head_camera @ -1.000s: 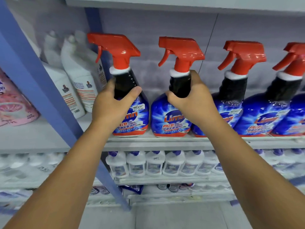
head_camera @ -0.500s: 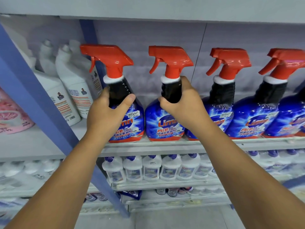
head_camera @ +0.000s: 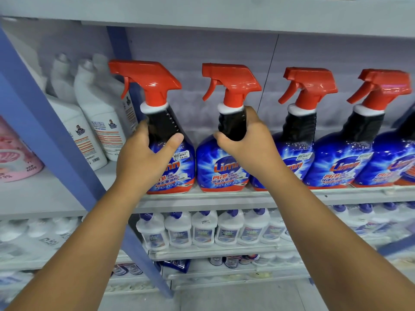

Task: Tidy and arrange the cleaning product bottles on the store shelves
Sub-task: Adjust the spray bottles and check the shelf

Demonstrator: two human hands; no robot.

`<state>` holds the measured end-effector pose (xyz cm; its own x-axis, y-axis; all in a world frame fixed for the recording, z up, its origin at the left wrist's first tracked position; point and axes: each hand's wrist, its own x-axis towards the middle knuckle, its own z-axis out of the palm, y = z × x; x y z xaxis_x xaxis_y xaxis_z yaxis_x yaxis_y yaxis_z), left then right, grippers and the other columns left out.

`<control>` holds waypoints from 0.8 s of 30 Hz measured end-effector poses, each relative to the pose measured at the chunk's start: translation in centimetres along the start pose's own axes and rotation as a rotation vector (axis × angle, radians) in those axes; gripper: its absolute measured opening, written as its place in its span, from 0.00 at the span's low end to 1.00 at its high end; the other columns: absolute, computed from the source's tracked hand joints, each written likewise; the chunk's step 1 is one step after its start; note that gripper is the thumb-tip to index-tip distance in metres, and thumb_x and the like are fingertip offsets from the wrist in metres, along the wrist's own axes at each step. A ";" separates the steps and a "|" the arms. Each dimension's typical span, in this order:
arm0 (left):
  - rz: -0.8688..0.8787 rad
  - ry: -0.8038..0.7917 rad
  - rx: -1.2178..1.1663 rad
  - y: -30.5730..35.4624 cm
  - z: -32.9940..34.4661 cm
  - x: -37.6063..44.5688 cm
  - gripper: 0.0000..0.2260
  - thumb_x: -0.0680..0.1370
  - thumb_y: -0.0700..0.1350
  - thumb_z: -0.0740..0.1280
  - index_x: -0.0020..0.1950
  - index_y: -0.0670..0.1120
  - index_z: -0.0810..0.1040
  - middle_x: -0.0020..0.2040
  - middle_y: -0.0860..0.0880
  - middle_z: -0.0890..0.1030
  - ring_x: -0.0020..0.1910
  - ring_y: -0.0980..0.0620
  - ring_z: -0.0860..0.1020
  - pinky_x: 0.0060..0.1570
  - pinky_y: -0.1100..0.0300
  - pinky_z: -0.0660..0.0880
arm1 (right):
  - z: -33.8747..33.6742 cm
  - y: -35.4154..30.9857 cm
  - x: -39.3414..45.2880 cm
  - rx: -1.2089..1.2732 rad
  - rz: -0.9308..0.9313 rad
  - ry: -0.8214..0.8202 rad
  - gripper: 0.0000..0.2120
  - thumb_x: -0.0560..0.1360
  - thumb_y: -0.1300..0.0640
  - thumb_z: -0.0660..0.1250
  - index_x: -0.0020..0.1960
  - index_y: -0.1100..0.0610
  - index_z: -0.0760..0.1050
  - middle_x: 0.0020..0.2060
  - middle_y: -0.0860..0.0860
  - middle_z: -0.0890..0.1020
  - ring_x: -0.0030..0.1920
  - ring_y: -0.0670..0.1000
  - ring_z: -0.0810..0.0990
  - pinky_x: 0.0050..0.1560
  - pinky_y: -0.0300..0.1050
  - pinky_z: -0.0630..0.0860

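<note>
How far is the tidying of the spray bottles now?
Looks done: the two spray bottles on the right stand in line at the shelf edge. In hand: the left hand grips the leftmost bottle; the right hand grips its neighbour. Left: squaring both.

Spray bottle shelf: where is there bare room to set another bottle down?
Bare shelf board shows between the white bottles and the leftmost spray bottle under the left hand. Rightwards it is crowded: the bottle under the right hand and its neighbours stand close together.
</note>
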<state>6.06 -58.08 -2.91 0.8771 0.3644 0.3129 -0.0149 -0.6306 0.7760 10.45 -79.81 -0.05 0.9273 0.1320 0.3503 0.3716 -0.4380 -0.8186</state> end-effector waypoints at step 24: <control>0.068 0.201 -0.144 0.6 -1.4 -2.7 0.27 0.75 0.55 0.76 0.71 0.56 0.71 0.64 0.62 0.78 0.64 0.64 0.75 0.58 0.75 0.67 | -9.6 1.8 -4.0 0.006 -0.032 0.353 0.06 0.78 0.51 0.72 0.54 0.50 0.80 0.46 0.47 0.85 0.46 0.42 0.83 0.54 0.42 0.81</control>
<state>3.06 -58.50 -2.52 0.7591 0.4622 0.4584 -0.1513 -0.5596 0.8148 6.97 -89.71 1.43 0.8426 -0.1700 0.5110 0.4017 -0.4336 -0.8066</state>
